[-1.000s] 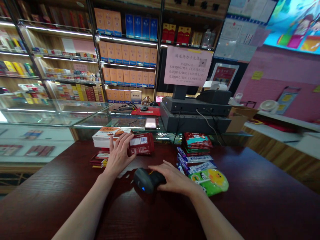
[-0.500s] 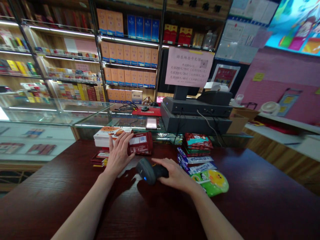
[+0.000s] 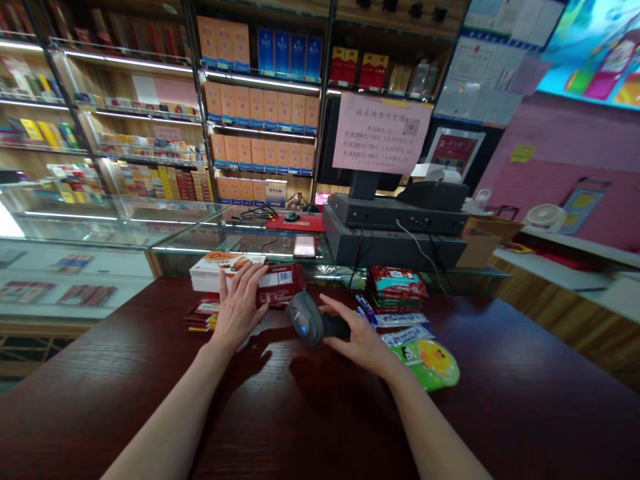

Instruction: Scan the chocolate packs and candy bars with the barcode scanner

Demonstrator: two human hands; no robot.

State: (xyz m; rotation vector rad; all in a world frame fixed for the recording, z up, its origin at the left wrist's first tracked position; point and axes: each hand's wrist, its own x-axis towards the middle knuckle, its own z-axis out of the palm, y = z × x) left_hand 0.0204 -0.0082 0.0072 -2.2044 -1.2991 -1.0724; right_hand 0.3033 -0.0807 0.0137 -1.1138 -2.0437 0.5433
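My right hand (image 3: 357, 333) grips a dark grey barcode scanner (image 3: 307, 321) with a blue light, lifted off the dark wooden counter (image 3: 320, 413) and pointing toward a red packet. My left hand (image 3: 240, 303) holds that red packet (image 3: 283, 280) by its left end, fingers wrapped over it, barcode label facing up. The packet sits in front of a white and orange box (image 3: 220, 270). Flat red packs (image 3: 200, 317) lie under my left wrist.
Right of the scanner lie blue-and-white wrapped bars (image 3: 395, 320), a green duck-print bag (image 3: 433, 363) and a stack of red and teal packets (image 3: 397, 283). Behind stand a till base (image 3: 395, 240), a glass display case (image 3: 100, 227) and stocked shelves (image 3: 260, 113).
My right hand has raised the scanner from the counter and carried it forward and slightly right, closer to the red packet. My left hand has barely moved.
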